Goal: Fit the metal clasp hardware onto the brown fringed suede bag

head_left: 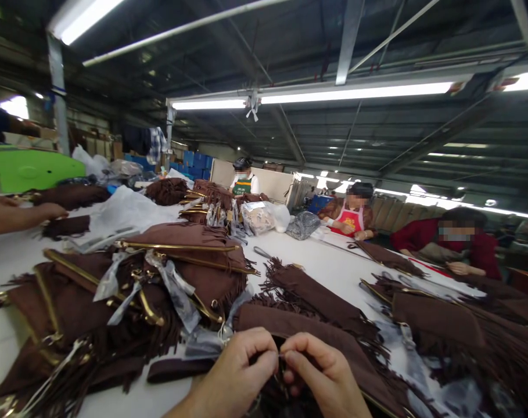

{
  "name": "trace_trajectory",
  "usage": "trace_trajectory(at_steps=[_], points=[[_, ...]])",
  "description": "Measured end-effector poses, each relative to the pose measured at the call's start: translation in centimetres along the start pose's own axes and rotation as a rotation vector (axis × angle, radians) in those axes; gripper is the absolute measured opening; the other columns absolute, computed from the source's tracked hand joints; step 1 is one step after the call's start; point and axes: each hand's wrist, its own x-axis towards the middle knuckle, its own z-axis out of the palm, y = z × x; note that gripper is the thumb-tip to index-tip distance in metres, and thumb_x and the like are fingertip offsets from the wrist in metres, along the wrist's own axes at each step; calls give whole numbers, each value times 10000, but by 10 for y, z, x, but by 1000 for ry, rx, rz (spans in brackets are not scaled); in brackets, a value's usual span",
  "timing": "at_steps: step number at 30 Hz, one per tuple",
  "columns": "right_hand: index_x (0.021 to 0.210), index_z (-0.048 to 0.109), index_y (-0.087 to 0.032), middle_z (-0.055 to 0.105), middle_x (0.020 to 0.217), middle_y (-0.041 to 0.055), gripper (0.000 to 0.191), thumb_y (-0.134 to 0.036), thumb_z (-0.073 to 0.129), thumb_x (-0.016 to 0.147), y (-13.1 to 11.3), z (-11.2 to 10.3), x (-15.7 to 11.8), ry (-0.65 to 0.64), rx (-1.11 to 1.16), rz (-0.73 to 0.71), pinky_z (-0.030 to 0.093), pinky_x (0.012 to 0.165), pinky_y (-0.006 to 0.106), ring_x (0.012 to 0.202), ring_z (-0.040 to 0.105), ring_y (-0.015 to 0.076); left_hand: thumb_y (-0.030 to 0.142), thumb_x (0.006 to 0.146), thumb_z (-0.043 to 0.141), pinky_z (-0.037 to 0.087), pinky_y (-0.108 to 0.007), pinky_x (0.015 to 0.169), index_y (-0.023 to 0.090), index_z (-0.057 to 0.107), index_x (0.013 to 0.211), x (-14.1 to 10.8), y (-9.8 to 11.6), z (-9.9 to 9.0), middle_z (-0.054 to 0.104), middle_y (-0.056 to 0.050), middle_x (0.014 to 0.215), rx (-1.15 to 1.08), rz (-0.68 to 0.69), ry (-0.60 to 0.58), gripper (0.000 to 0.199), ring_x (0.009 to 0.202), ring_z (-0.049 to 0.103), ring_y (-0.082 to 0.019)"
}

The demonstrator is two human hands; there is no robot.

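Now | left hand point(237, 366) and right hand point(320, 368): fingers pinched together on brown fringed bag point(316, 342)

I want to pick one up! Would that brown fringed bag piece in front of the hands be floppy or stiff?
Probably floppy: the brown fringed piece lies flat and draped on the white table, and its fringe spreads in loose strands. It looks like soft suede, so likely light and not slippery. The fringe would probably dangle and swing.

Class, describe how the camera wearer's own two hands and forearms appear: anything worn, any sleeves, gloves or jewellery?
Both are bare. The left hand and right hand wear no gloves, and no rings show on the fingers. The left forearm has no sleeve in view; little of the right forearm shows. No watch or bracelet can be made out.
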Motion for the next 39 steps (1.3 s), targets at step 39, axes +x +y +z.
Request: trace_trajectory(at_steps=[39], points=[[719, 650, -210, 724, 704, 46, 77, -225, 672, 791, -18, -10, -47, 18, -1162, -2, 327, 547, 293, 665, 679, 262, 145, 838, 534, 452, -294, 863, 192, 664, 974, 0, 4, -14, 636, -57, 1030, 360, 269, -1, 194, 968, 584, -200]])
